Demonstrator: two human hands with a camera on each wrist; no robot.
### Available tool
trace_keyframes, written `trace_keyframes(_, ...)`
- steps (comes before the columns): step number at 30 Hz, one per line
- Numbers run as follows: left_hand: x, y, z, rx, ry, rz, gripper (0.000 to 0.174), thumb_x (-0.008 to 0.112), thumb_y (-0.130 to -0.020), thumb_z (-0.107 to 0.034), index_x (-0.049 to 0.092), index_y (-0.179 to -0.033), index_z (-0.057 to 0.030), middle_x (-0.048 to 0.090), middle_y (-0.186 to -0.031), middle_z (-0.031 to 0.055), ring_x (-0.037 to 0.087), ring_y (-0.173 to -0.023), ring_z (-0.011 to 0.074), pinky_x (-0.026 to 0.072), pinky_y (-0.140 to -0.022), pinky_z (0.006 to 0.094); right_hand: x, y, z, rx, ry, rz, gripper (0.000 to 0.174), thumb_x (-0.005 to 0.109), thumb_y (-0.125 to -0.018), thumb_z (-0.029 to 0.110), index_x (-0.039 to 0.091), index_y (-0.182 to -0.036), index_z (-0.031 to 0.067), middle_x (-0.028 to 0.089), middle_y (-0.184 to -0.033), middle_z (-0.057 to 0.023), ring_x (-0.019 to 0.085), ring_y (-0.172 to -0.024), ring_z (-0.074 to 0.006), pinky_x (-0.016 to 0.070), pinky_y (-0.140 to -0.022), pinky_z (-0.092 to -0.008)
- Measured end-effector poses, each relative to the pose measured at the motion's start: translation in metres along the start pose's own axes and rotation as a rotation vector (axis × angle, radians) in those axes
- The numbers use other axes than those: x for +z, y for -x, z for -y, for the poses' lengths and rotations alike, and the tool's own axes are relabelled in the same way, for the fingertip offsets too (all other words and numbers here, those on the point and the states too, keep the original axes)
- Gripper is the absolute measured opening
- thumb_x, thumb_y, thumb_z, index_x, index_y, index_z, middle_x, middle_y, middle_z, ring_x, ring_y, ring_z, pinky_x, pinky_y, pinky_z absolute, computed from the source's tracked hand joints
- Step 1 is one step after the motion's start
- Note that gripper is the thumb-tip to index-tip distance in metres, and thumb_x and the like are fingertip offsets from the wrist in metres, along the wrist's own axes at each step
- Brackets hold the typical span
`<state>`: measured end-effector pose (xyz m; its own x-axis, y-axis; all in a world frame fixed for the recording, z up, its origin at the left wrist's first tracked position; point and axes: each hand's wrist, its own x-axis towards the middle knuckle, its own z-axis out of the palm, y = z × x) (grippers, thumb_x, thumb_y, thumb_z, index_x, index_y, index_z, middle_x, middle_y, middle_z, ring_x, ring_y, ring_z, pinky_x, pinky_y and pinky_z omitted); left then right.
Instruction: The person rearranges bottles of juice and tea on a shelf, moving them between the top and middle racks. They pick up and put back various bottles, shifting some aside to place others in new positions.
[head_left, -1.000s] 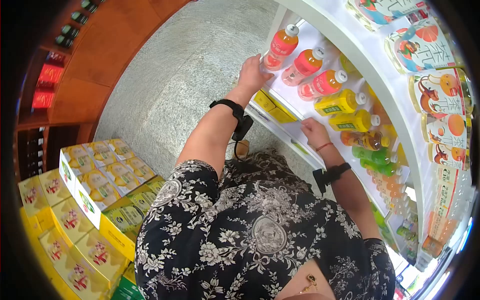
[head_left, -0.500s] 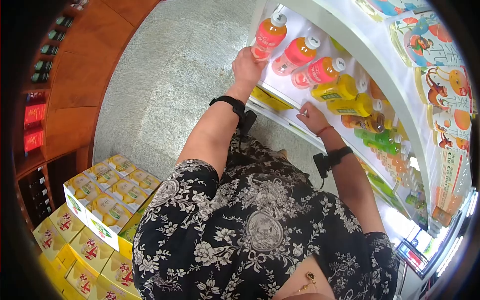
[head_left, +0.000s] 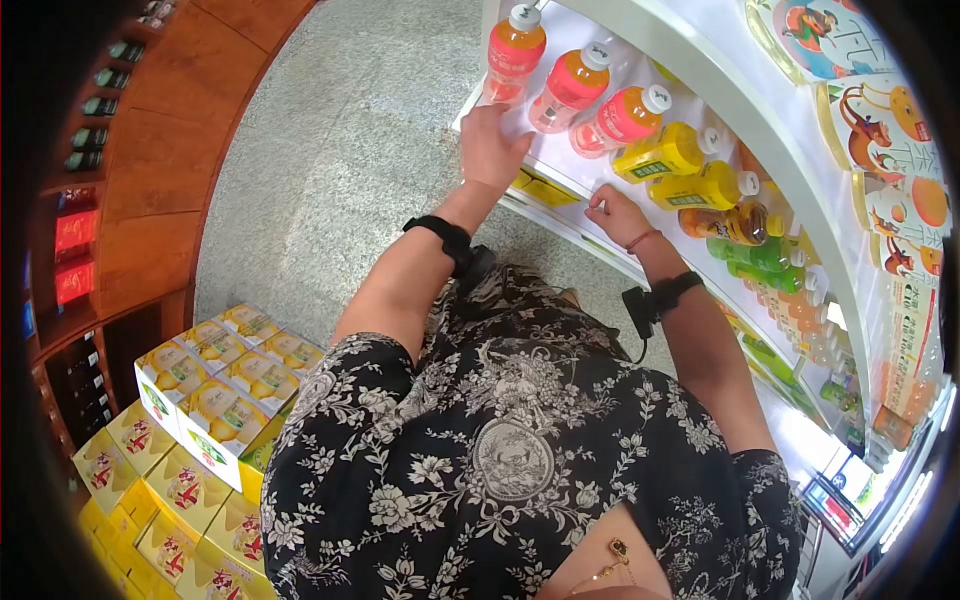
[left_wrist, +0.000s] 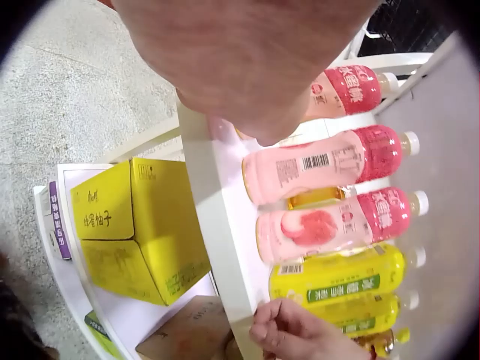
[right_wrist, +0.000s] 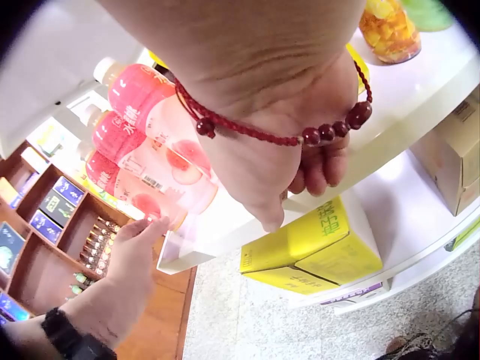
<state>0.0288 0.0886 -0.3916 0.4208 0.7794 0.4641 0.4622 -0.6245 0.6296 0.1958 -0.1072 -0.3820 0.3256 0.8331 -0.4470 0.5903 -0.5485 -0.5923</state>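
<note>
Three pink-labelled peach drink bottles with white caps stand in a row on the white shelf. My left hand (head_left: 490,150) is at the base of the end bottle (head_left: 515,58), thumb spread toward the middle bottle (head_left: 570,90). Its fingertips meet the bottle's lower part in the right wrist view, partly hidden. The third peach bottle (left_wrist: 330,229) is beside two yellow-labelled bottles (left_wrist: 337,277). Close to the shelf's front edge, my right hand (head_left: 618,215) hangs with loosely curled fingers and nothing in it, in front of the yellow bottles.
Farther along the shelf are a brown drink bottle (head_left: 725,222) and green bottles (head_left: 765,262). Below sits a yellow carton (left_wrist: 142,225) on a lower shelf. Jars with fruit labels (head_left: 870,120) line the upper level. Stacked gift boxes (head_left: 220,370) stand behind, left of the body.
The view has shifted along the shelf. My left hand has slipped lower on the end bottle, its thumb now away from it. My right hand stays near the shelf edge, empty.
</note>
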Motion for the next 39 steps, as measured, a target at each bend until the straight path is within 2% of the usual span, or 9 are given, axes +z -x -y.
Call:
trace_keyframes(3, 0.014, 0.002, -0.012, -0.057, 0.054, 0.117, 0.061, 0.081, -0.064, -0.025, 0.057, -0.117, -0.0061, 0.057, -0.107, 0.0144, 0.049, -0.102, 0.0351, 0.0397, -0.09, 0.0463, 0.0, -0.001, -0.005, -0.014, -0.017, 0.022, 0.022, 0.069, -0.082, 0.024, 0.058, -0.093, 0.0093, 0.063, -0.089, -0.0107, 0.061, -0.079, -0.0255, 0.0493, -0.074, -0.0364)
trace_keyframes(5, 0.022, -0.002, -0.021, -0.147, -0.063, 0.177, 0.059, 0.081, -0.064, -0.032, 0.06, -0.114, -0.0088, 0.056, -0.11, 0.0128, 0.049, -0.104, 0.035, 0.0386, -0.09, 0.0474, 0.0, -0.002, -0.009, -0.021, -0.037, 0.033, 0.021, 0.069, -0.082, 0.024, 0.059, -0.093, 0.0092, 0.063, -0.088, -0.0101, 0.061, -0.078, -0.024, 0.0493, -0.074, -0.0356)
trace_keyframes(7, 0.032, -0.002, -0.023, -0.164, -0.104, 0.157, 0.062, 0.081, -0.063, -0.037, 0.06, -0.115, -0.0121, 0.057, -0.11, 0.0117, 0.049, -0.101, 0.0358, 0.0396, -0.089, 0.0472, 0.001, -0.005, -0.015, -0.084, -0.149, 0.053, 0.013, 0.065, -0.088, 0.015, 0.055, -0.094, 0.0085, 0.05, -0.067, 0.001, 0.045, -0.06, -0.0087, 0.039, -0.055, -0.026)
trace_keyframes(8, 0.036, -0.001, -0.024, -0.176, -0.142, 0.138, 0.064, 0.081, -0.062, -0.042, 0.06, -0.117, -0.0154, 0.057, -0.109, 0.0106, 0.05, -0.098, 0.0366, 0.0406, -0.087, 0.047, 0.004, -0.007, -0.02, -0.086, -0.149, 0.059, 0.013, 0.065, -0.088, 0.015, 0.055, -0.094, 0.0085, 0.05, -0.067, 0.001, 0.045, -0.06, -0.0087, 0.039, -0.055, -0.026)
trace_keyframes(10, 0.041, 0.0, -0.025, -0.194, -0.16, 0.125, 0.064, 0.081, -0.062, -0.044, 0.061, -0.116, -0.0158, 0.056, -0.11, 0.0101, 0.05, -0.098, 0.0367, 0.0401, -0.087, 0.0475, 0.005, -0.012, -0.025, -0.081, -0.23, 0.078, 0.01, 0.063, -0.09, 0.013, 0.056, -0.094, 0.0081, 0.05, -0.07, 0.0031, 0.044, -0.062, -0.0064, 0.0373, -0.055, -0.0236)
trace_keyframes(11, 0.042, 0.001, -0.025, -0.207, -0.173, 0.114, 0.064, 0.08, -0.062, -0.046, 0.061, -0.116, -0.0161, 0.056, -0.11, 0.0097, 0.049, -0.098, 0.0367, 0.0396, -0.087, 0.0481, 0.005, -0.013, -0.025, -0.085, -0.229, 0.084, 0.01, 0.063, -0.09, 0.013, 0.056, -0.094, 0.0081, 0.05, -0.07, 0.0031, 0.044, -0.062, -0.0064, 0.0373, -0.055, -0.0236)
trace_keyframes(13, 0.044, 0.002, -0.025, -0.21, -0.177, 0.098, 0.062, 0.08, -0.062, -0.046, 0.062, -0.114, -0.016, 0.055, -0.109, 0.0095, 0.048, -0.099, 0.0367, 0.0391, -0.087, 0.0482, 0.002, -0.014, -0.028, -0.028, -0.226, 0.116, 0.018, 0.067, -0.084, 0.022, 0.06, -0.094, 0.0085, 0.061, -0.078, -0.0049, 0.057, -0.071, -0.0148, 0.048, -0.067, -0.0296)
trace_keyframes(17, 0.052, 0.005, -0.02, -0.193, -0.147, 0.052, 0.056, 0.079, -0.063, -0.047, 0.065, -0.107, -0.0151, 0.054, -0.11, 0.0092, 0.046, -0.101, 0.0363, 0.0374, -0.088, 0.0485, 0.001, -0.012, -0.028, -0.024, -0.277, 0.133, 0.017, 0.066, -0.085, 0.022, 0.06, -0.094, 0.0085, 0.061, -0.079, -0.0042, 0.057, -0.072, -0.0136, 0.0478, -0.068, -0.0287)
trace_keyframes(39, 0.054, 0.005, -0.022, -0.216, -0.212, 0.031, 0.054, 0.079, -0.064, -0.048, 0.068, -0.106, -0.0155, 0.056, -0.106, 0.008, 0.046, -0.098, 0.0362, 0.0376, -0.088, 0.0464, 0.001, -0.01, -0.027, -0.02, -0.251, 0.12, 0.019, 0.066, -0.086, 0.023, 0.06, -0.099, 0.0096, 0.062, -0.081, -0.0047, 0.057, -0.074, -0.0142, 0.0482, -0.07, -0.0292)
